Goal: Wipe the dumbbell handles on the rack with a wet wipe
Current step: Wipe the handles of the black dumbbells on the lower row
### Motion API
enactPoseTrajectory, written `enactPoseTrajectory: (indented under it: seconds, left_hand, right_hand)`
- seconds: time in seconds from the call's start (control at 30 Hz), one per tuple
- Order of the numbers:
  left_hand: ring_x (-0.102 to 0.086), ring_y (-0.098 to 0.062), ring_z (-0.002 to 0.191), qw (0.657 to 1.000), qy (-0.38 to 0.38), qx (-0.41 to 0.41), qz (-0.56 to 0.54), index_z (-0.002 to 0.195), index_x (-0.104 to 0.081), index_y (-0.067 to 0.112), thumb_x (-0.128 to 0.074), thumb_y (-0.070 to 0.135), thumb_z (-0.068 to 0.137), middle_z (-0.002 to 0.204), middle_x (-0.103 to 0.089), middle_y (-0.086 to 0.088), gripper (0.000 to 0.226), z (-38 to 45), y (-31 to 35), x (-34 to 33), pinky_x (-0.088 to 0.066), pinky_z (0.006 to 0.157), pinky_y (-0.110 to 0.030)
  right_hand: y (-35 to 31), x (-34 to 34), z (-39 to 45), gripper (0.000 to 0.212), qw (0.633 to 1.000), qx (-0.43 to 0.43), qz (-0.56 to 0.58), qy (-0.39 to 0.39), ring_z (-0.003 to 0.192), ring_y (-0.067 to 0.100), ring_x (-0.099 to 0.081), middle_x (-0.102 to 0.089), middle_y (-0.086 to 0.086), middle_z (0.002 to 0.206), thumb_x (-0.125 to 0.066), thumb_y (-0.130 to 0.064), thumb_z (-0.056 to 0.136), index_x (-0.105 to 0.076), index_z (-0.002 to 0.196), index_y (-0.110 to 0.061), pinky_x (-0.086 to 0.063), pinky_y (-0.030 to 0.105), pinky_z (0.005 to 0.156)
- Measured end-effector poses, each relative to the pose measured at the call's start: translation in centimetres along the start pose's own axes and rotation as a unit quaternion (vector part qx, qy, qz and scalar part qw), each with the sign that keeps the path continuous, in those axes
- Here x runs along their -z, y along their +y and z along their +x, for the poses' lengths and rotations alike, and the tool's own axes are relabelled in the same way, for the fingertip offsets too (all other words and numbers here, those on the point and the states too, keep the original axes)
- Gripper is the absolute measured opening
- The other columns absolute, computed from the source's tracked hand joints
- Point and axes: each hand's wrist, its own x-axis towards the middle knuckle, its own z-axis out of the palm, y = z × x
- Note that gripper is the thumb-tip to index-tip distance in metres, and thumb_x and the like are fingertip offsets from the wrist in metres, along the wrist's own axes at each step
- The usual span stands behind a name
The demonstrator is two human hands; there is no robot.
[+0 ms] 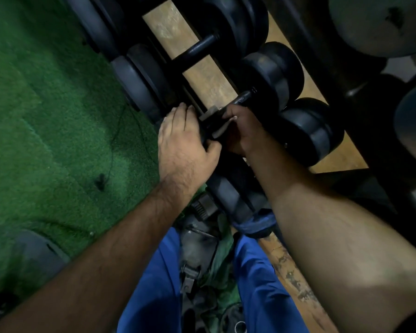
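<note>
A black dumbbell lies across the wooden rack (203, 76), and a short stretch of its handle (243, 97) shows in front of its far head (274, 73). My right hand (240, 132) is curled round that handle with a greyish wet wipe (219, 132) wrapped under the fingers; only the wipe's edges show. My left hand (183, 140) lies over the dumbbell's near head, its thumb hooked round the edge, and hides most of it.
Another dumbbell handle (199, 48) crosses the rack further back, and a further dumbbell head (310, 131) sits to the right. Larger weights (375, 25) fill the top right. Green turf (46, 104) covers the floor on the left. My blue trousers (154, 284) are below.
</note>
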Motion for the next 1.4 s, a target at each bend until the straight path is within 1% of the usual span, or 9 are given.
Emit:
enactPoseTrajectory:
  seconds: [0.17,0.33,0.53,0.73,0.83,1.0,1.23,1.3,1.4]
  left_hand:
    - [-0.043,-0.031,0.135,1.0,-0.007,-0.004,0.0,0.129,-0.058,0.005,-0.053,0.039,0.071,0.14,-0.053,-0.014,0.068,1.1,0.4,0.2,-0.034,0.113,-0.048]
    - [-0.052,-0.033,0.121,1.0,-0.012,-0.001,0.002,0.11,-0.065,0.01,-0.052,0.041,0.067,0.119,-0.062,-0.011,0.054,2.2,0.8,-0.2,-0.042,0.103,-0.05]
    - [-0.051,-0.034,0.123,1.0,0.012,-0.002,0.013,0.107,-0.067,0.008,-0.056,0.039,0.071,0.121,-0.061,-0.012,0.049,1.8,0.9,-0.7,-0.04,0.107,-0.049]
    - [-0.049,-0.036,0.126,1.0,0.014,0.009,0.009,0.107,-0.068,0.008,-0.056,0.035,0.069,0.124,-0.06,-0.015,0.048,1.4,1.7,-0.5,-0.037,0.109,-0.052]
    - [-0.049,-0.036,0.125,1.0,0.003,0.011,0.014,0.105,-0.068,0.007,-0.052,0.037,0.069,0.123,-0.06,-0.016,0.05,1.6,1.7,-0.4,-0.038,0.108,-0.052]
    - [-0.052,-0.035,0.119,1.0,-0.009,0.01,0.012,0.097,-0.069,0.008,-0.049,0.039,0.069,0.116,-0.061,-0.014,0.046,1.7,1.7,-0.2,-0.042,0.101,-0.053]
    - [-0.051,-0.037,0.121,0.999,0.01,-0.009,0.043,0.095,-0.07,0.007,-0.054,0.037,0.07,0.117,-0.061,-0.016,0.042,1.5,1.3,-0.8,-0.04,0.105,-0.052]
    - [-0.05,-0.037,0.122,0.999,0.008,-0.005,0.044,0.095,-0.071,0.007,-0.052,0.038,0.07,0.118,-0.06,-0.016,0.045,1.5,1.5,-0.8,-0.039,0.106,-0.051]
    - [-0.049,-0.037,0.123,0.999,0.006,0.001,0.045,0.095,-0.071,0.007,-0.047,0.041,0.07,0.119,-0.06,-0.016,0.049,1.4,1.7,-0.6,-0.038,0.107,-0.051]
  right_hand:
    - [-1.2,-0.3,0.9,0.016,0.982,0.108,0.149,0.044,0.057,0.023,-0.049,-0.051,0.013,0.069,-0.048,-0.012,0.06,-0.054,0.072,-0.003,-0.042,0.024,0.058]
    - [-0.2,1.1,-0.4,0.037,0.999,0.031,0.012,-0.022,0.072,0.028,-0.06,-0.064,0.014,0.079,-0.048,-0.013,0.058,-0.062,0.091,-0.001,-0.047,0.033,0.082]
    - [-1.6,0.8,1.5,0.017,0.98,0.102,0.162,0.059,0.058,0.012,-0.052,-0.062,0.0,0.071,-0.046,-0.012,0.08,-0.061,0.085,-0.015,-0.033,0.016,0.04]
    - [0.4,1.8,-0.2,0.027,0.998,0.054,0.036,0.002,0.07,0.025,-0.056,-0.06,0.013,0.074,-0.048,-0.011,0.054,-0.066,0.074,-0.007,-0.046,0.031,0.071]
    - [0.5,2.3,-0.8,0.042,0.993,0.067,0.095,-0.035,0.078,0.023,-0.063,-0.07,0.011,0.083,-0.038,0.002,0.075,-0.078,0.078,-0.007,-0.05,0.032,0.084]
    - [0.9,2.4,-0.5,0.019,0.991,0.104,0.077,-0.034,0.082,0.021,-0.062,-0.066,0.012,0.087,-0.052,-0.007,0.089,-0.066,0.094,0.005,-0.051,0.03,0.083]
    - [0.2,3.1,1.3,0.027,0.989,0.094,0.096,0.057,0.083,0.008,-0.061,-0.073,0.01,0.109,-0.043,-0.031,0.104,-0.065,0.104,-0.014,-0.047,0.023,0.071]
    - [1.0,2.9,1.2,0.03,0.995,0.079,0.045,0.052,0.08,0.013,-0.067,-0.075,0.008,0.093,-0.049,-0.035,0.101,-0.068,0.101,-0.011,-0.051,0.021,0.071]
    - [2.3,2.2,0.4,0.043,0.999,-0.006,0.031,0.031,0.097,0.032,-0.066,-0.067,0.019,0.112,-0.061,-0.033,0.093,-0.065,0.121,0.0,-0.051,0.033,0.085]
